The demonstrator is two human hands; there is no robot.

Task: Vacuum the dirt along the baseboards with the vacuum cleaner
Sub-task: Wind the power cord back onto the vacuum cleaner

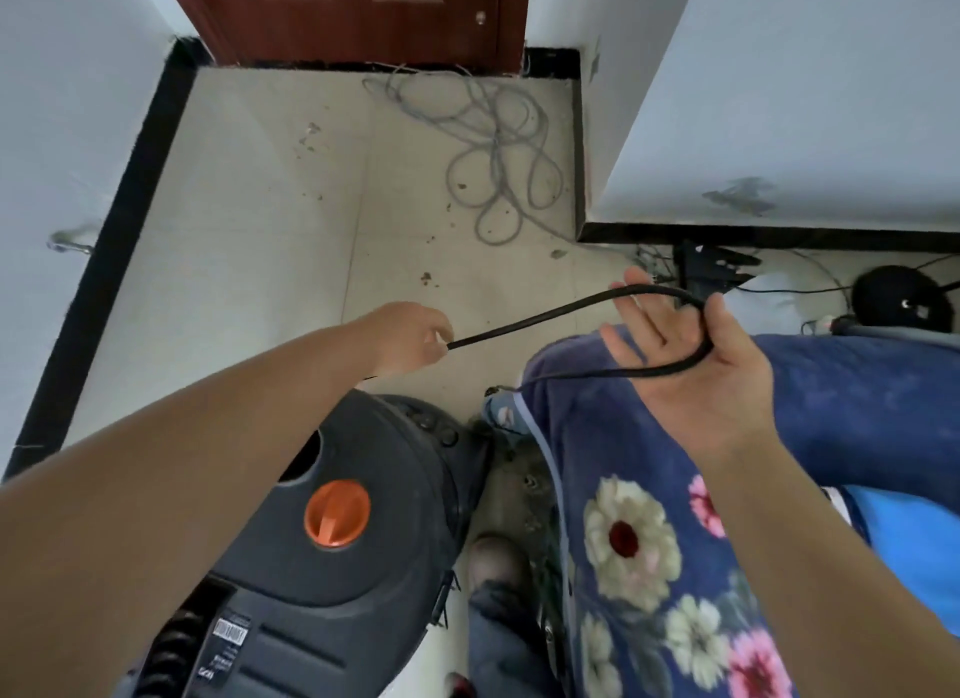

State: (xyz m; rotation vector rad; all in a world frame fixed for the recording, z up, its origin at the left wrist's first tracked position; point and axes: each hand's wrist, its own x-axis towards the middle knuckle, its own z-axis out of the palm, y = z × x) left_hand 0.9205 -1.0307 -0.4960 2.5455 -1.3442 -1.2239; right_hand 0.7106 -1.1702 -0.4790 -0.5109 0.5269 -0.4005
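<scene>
left hand (pixel 410 340) pinching smooth black cord (pixel 524 324) | right hand (pixel 691 349) spread flat, cord looped over palm | round dark plastic vacuum (pixel 363 541), orange knob (pixel 337 513) | gritty tile floor (pixel 270 188)

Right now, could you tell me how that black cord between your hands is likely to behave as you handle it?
Probably floppy: the cord bends in a loop over the open right hand. It looks fairly light, since the left hand pinches it and the span between the hands hardly sags. It may slide off the right palm, as no fingers curl round it.
</scene>
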